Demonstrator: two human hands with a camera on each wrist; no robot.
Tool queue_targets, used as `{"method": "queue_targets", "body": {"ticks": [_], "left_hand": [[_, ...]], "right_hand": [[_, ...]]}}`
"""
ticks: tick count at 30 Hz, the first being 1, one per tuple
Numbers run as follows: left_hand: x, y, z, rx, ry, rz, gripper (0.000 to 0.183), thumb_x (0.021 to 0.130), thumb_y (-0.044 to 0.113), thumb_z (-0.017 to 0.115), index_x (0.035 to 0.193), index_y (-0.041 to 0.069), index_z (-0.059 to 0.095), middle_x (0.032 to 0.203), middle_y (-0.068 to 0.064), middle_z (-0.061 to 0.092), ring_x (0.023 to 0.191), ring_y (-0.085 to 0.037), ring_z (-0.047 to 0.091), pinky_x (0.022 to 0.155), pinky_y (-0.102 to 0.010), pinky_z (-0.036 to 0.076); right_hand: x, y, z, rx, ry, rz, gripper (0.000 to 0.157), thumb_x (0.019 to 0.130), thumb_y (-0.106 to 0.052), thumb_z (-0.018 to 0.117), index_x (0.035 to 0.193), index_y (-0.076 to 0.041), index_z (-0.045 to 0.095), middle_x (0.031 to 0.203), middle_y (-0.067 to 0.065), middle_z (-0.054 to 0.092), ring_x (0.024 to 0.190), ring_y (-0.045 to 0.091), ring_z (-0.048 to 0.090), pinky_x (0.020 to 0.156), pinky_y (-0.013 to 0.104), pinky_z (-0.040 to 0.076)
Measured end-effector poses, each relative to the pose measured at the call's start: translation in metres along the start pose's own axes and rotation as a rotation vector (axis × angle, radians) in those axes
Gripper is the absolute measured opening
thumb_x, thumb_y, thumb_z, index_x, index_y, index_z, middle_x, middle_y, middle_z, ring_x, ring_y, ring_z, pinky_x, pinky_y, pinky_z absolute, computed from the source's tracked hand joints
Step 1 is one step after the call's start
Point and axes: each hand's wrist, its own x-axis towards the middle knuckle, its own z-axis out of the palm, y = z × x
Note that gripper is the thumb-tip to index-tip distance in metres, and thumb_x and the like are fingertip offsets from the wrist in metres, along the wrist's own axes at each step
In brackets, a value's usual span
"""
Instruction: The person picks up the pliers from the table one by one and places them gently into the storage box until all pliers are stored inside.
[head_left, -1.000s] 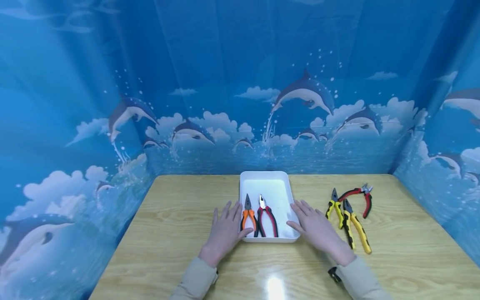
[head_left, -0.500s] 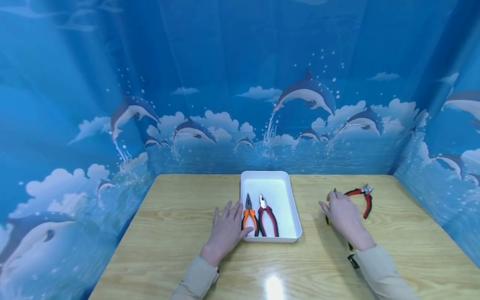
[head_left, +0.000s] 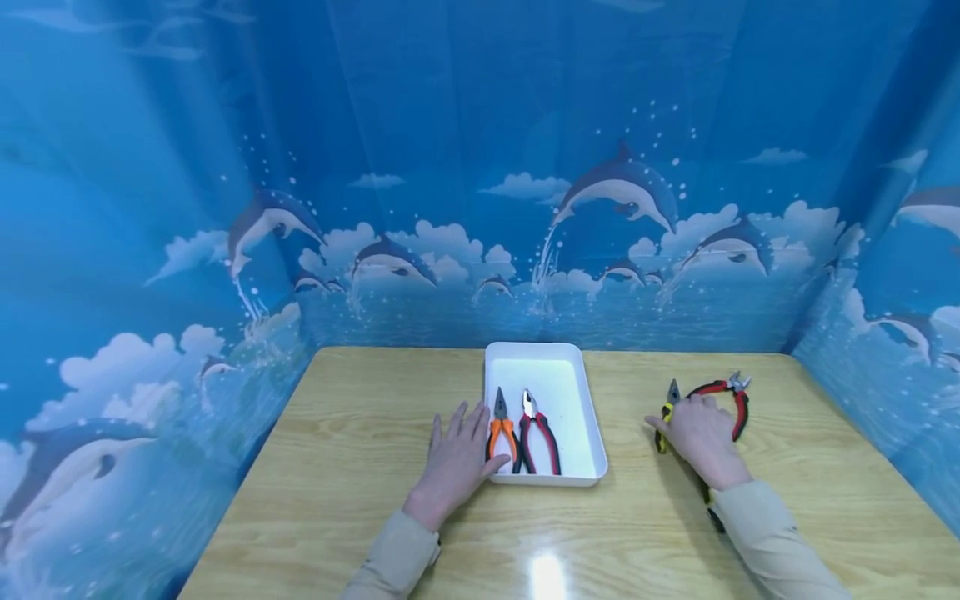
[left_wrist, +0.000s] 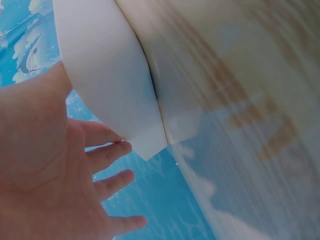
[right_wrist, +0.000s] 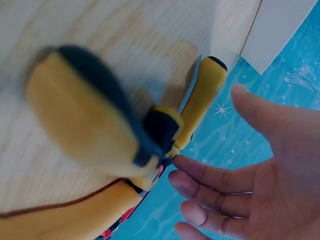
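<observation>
My left hand (head_left: pixel 453 467) lies at the near-left side of a white tray (head_left: pixel 573 417), fingers straight, fingertips at the rim; in the left wrist view they reach the tray wall (left_wrist: pixel 107 60). Inside the tray are orange-and-black long-nose pliers (head_left: pixel 501 423) and red-and-black pliers (head_left: pixel 532 415), noses pointing away. On the right, my right hand (head_left: pixel 701 442) is over two yellow-and-black pliers. Of the far one, the nose and a handle of the long-nose pliers (head_left: pixel 666 412) show. In the right wrist view my fingertips are right at the yellow pliers (right_wrist: pixel 85 120), thumb spread apart.
Red-and-black diagonal cutters (head_left: pixel 742 408) lie spread just beyond my right hand. The wooden table (head_left: pixel 360 417) meets a blue dolphin-print curtain (head_left: pixel 450 292) at the back and sides.
My right hand has left the tray's right rim and moved right, over the yellow pliers. My left hand has stayed at the tray, and the pliers in the tray lie as before.
</observation>
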Motion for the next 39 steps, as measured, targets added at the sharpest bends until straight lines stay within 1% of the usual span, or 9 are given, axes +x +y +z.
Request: {"method": "queue_targets", "body": {"ticks": [6,10,12,14,19,21,24,32,39], "left_hand": [[0.0004,0.0006,0.0001,-0.005,0.001,0.003,0.081,0.100,0.061,0.049,0.156,0.004,0.036,0.162,-0.013,0.037,0.150,-0.039,0.029,0.117,-0.070,0.023],[0.0003,0.0003,0.0005,-0.013,-0.004,-0.003,0.081,0.100,0.061,0.048,0.157,0.005,0.036,0.162,-0.013,0.036,0.150,-0.039,0.029,0.117,-0.070,0.023],[0.0004,0.0002,0.0007,-0.010,-0.004,-0.005,0.082,0.100,0.062,0.048,0.157,0.005,0.035,0.162,-0.013,0.036,0.150,-0.039,0.029,0.117,-0.070,0.023],[0.0002,0.0001,0.0006,-0.004,0.000,-0.002,0.082,0.100,0.062,0.048,0.157,0.005,0.036,0.162,-0.013,0.036,0.150,-0.039,0.029,0.117,-0.070,0.023],[-0.0007,-0.0003,0.0003,0.001,0.012,0.009,0.081,0.100,0.061,0.049,0.156,0.004,0.037,0.161,-0.014,0.037,0.149,-0.039,0.030,0.116,-0.070,0.024],[-0.0009,-0.0006,0.0002,-0.006,0.014,0.009,0.080,0.100,0.060,0.049,0.156,0.003,0.037,0.161,-0.014,0.037,0.149,-0.039,0.030,0.116,-0.070,0.024],[-0.0008,-0.0009,0.0002,-0.011,0.013,0.008,0.080,0.100,0.060,0.049,0.156,0.003,0.038,0.161,-0.014,0.037,0.149,-0.039,0.030,0.117,-0.070,0.024],[-0.0011,0.0000,-0.0006,-0.008,0.004,0.002,0.080,0.100,0.060,0.049,0.156,0.004,0.037,0.161,-0.013,0.037,0.149,-0.039,0.030,0.117,-0.069,0.023],[-0.0013,0.0003,-0.0007,0.002,0.006,0.002,0.081,0.100,0.061,0.049,0.156,0.004,0.037,0.161,-0.014,0.037,0.149,-0.039,0.030,0.116,-0.069,0.024]], "right_hand": [[0.0038,-0.0005,-0.0004,0.013,-0.057,0.022,0.058,0.090,-0.051,0.072,0.057,-0.007,0.051,0.072,0.018,0.057,0.080,0.037,0.056,0.066,0.048,0.044],[0.0049,-0.0006,0.0000,0.010,-0.048,-0.004,0.057,0.088,-0.048,0.075,0.057,-0.007,0.051,0.071,0.018,0.059,0.080,0.039,0.057,0.066,0.049,0.045],[0.0045,-0.0009,0.0010,0.005,-0.019,-0.018,0.058,0.087,-0.048,0.077,0.059,-0.005,0.050,0.070,0.020,0.058,0.078,0.039,0.058,0.063,0.048,0.046],[0.0036,-0.0011,0.0028,-0.006,0.017,-0.039,0.059,0.086,-0.047,0.078,0.063,0.000,0.051,0.070,0.022,0.058,0.077,0.041,0.058,0.062,0.050,0.047],[0.0011,-0.0030,0.0052,-0.024,0.012,-0.064,0.062,0.088,-0.045,0.077,0.081,0.012,0.053,0.079,0.030,0.058,0.082,0.044,0.057,0.067,0.054,0.050],[0.0001,-0.0038,0.0052,-0.015,-0.001,-0.065,0.061,0.088,-0.044,0.077,0.083,0.011,0.052,0.083,0.031,0.058,0.085,0.045,0.056,0.069,0.054,0.049],[-0.0015,-0.0039,0.0055,0.003,0.013,-0.069,0.060,0.087,-0.043,0.078,0.083,0.012,0.051,0.085,0.033,0.058,0.086,0.046,0.056,0.070,0.056,0.049],[-0.0035,-0.0054,0.0057,0.025,-0.009,-0.057,0.062,0.089,-0.041,0.077,0.092,0.016,0.053,0.093,0.037,0.058,0.093,0.049,0.055,0.076,0.059,0.048],[-0.0037,-0.0085,0.0074,0.022,-0.022,-0.096,0.062,0.087,-0.042,0.079,0.093,0.015,0.056,0.092,0.034,0.060,0.089,0.047,0.057,0.074,0.059,0.051]]}}
